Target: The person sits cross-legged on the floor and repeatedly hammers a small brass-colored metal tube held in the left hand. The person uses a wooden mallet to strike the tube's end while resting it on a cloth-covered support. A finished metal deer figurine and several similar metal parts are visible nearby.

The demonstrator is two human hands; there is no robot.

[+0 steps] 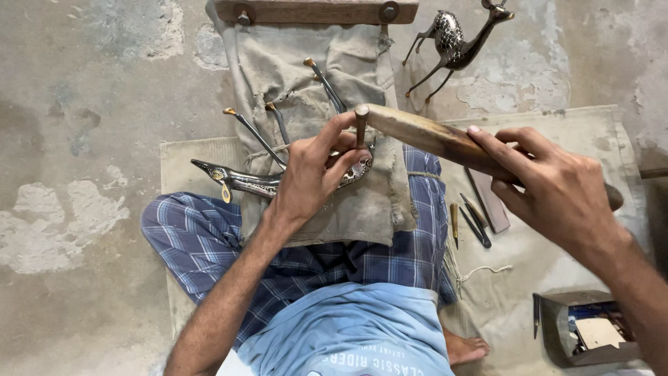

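left hand pinches a short metal punch on the silver engraved deer figure lying on the cloth-padded lap; right hand grips the wooden mallet. i'd keep the punch upright, taps light.

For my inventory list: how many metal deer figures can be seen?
2. One deer figure stands on the floor at top right; another deer figure lies on the cloth under the left hand. Others may be hidden.
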